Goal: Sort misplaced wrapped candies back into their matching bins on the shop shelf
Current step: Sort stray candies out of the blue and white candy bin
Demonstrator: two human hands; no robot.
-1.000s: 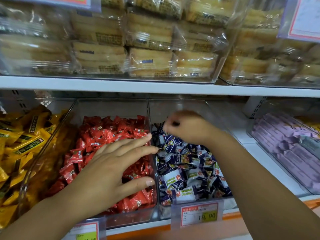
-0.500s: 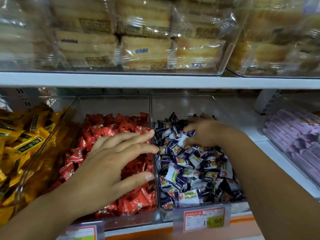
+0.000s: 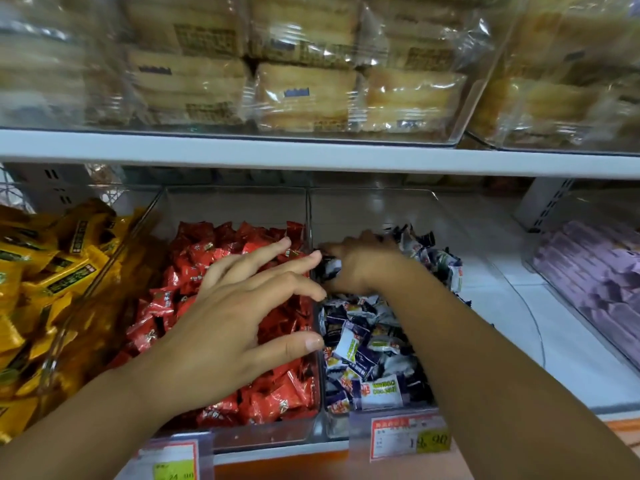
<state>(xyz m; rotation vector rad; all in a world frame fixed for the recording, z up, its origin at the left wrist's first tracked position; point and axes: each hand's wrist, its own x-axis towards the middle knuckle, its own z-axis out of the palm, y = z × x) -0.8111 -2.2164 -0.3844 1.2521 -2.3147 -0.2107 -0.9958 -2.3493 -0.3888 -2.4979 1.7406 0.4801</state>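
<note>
A person's left hand (image 3: pixel 239 306) is spread wide over the red candies (image 3: pixel 194 268) heaped in the clear red-candy bin (image 3: pixel 235 206) on a shop shelf. Its fingers are straight and fanned, holding nothing, and their tips reach as far as the clear divider shared with the next bin. Whether the palm presses on the wrappers or hangs just above them cannot be told.

The right hand (image 3: pixel 360 268) is down in the neighbouring navy-candy bin (image 3: pixel 381 209), towards the back and close against the divider. Its fingers are curled round a few dark-wrapped candies (image 3: pixel 329 268), and the forearm runs diagonally over the heap of navy-and-white candies (image 3: pixel 363 344) that fills the rest of the bin. The two hands are close together at the divider, though motion blur hides whether they touch.

Yellow packets (image 3: pixel 52 265) crowd a bin on the far left, and purple packets (image 3: pixel 588 271) lie in one well off to the right. Price tags (image 3: pixel 408 439) hang from the front edge below the bins, their print too blurred to read in full. On the white shelf board (image 3: pixel 311 155) above, clear containers hold cellophane-wrapped pale pastries (image 3: pixel 304 95) — stacked in rows and softened by blur
</note>
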